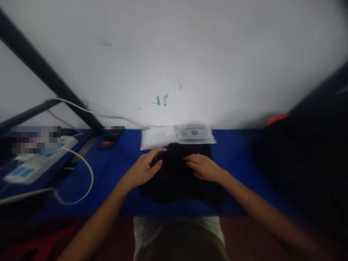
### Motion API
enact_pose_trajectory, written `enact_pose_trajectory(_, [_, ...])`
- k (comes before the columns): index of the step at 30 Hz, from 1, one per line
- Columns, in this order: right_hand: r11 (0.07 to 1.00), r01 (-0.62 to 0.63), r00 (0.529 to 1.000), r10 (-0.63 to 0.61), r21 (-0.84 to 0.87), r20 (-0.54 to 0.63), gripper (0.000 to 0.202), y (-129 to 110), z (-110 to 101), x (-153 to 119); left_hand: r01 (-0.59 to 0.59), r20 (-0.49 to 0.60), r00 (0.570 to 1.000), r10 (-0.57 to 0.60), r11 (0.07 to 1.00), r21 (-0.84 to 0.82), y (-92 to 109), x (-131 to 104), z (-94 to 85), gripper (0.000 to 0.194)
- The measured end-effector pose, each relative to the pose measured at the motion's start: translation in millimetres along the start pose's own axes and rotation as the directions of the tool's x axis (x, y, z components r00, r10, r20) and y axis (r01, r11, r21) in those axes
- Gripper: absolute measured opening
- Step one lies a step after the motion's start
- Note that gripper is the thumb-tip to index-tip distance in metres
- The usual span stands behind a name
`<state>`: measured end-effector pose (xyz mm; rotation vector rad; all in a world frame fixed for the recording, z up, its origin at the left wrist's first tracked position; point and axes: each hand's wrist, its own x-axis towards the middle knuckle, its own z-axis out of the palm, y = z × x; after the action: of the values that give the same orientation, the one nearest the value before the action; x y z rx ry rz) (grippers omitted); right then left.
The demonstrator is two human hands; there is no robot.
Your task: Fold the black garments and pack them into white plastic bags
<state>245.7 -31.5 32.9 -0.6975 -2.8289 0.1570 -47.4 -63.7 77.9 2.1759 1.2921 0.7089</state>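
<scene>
Black, flattish cloth heap: prob soft, light, I'd grip side edges. L hand part-open at edge, seems empty; R hand curled on top, can't tell if pinching.

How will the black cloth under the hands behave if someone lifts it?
The black cloth is probably floppy, since its outline is soft and uneven. It would likely sag when lifted. Lying flat on the blue table, it seems unlikely to roll.
</scene>
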Motion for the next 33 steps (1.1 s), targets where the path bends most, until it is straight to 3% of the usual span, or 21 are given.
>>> enact_pose_trajectory(3, [0.996,-0.076,0.997,0.077,0.054,-0.012,0.035,4,5,-4,-0.022,-0.019,1.0,0.022,1.0,0.012,-2,-2,-2.3,0.035])
enact_pose_trajectory(6, [0.978,-0.118,0.984,0.138,0.173,-0.111,0.055,3,6,-3,-0.036,-0.003,0.999,0.036,0.999,0.027,-3,-3,-3.1,0.034])
enact_pose_trajectory(10, [0.977,0.005,0.983,0.034,0.211,-0.179,0.086,-2,0,8,-0.085,0.035,0.996,0.084,0.996,0.015,-2,0,-1.6,0.029])
enact_pose_trajectory(12, [0.987,0.098,0.989,-0.083,0.129,-0.121,0.078,-2,-3,14,-0.101,0.015,0.995,0.1,0.995,0.013,0,2,-2.6,0.024])
enact_pose_trajectory(15, [0.981,0.195,0.978,-0.195,-0.004,-0.076,0.039,2,-5,14,-0.076,-0.048,0.996,0.077,0.997,0.021,4,2,-8.8,0.018])
enact_pose_trajectory(18, [0.98,0.179,0.965,-0.191,-0.083,-0.18,0.03,9,-12,-1,0.013,-0.174,0.985,-0.009,1.0,0.019,6,0,-19.6,0.018])
enact_pose_trajectory(22, [0.986,0.093,0.944,-0.131,-0.139,-0.303,0.031,18,-30,-40,0.186,-0.332,0.928,-0.171,0.983,0.012,-2,-8,-31.9,0.023])
enact_pose_trajectory(25, [0.991,0.013,0.947,-0.055,-0.136,-0.317,0.028,20,-33,-70,0.316,-0.25,0.921,-0.299,0.948,0.03,-19,-16,-34.3,0.023])
enact_pose_trajectory(29, [0.994,-0.044,0.961,0.015,-0.099,-0.276,0.026,18,-20,-96,0.345,0.087,0.928,-0.362,0.924,0.168,-47,-28,-34.0,0.018])
enact_pose_trajectory(31, [0.995,-0.069,0.975,0.052,-0.07,-0.216,0.026,14,-15,-103,0.356,0.238,0.867,-0.438,0.878,0.32,-53,-34,-35.7,0.024])
enact_pose_trajectory(33, [0.995,-0.093,0.985,0.087,-0.04,-0.146,0.028,10,-14,-107,0.376,0.225,0.817,-0.531,0.786,0.49,-50,-36,-37.5,0.032])
